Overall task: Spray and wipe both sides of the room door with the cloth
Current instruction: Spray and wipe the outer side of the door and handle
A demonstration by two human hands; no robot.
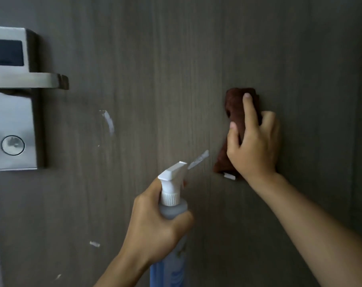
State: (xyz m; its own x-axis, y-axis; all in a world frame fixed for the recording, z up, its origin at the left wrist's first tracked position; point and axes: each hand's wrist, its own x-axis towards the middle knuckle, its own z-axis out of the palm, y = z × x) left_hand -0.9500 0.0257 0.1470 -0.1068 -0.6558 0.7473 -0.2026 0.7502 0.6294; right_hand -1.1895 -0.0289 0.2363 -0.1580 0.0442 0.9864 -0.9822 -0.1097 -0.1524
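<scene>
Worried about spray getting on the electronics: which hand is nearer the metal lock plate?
The left hand, gripping the spray bottle, is nearer, low and right of the lock plate. The right hand presses the cloth to the door farther right.

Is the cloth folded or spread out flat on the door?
Folded. The brown cloth is bunched into a narrow wad under the right hand, which presses it against the door.

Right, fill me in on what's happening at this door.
A person is cleaning the grey wood-grain door. The left hand grips a spray bottle with its white nozzle aimed at the panel. The right hand presses a folded brown cloth against the door. The metal lock and lever handle sit to the left.
</scene>
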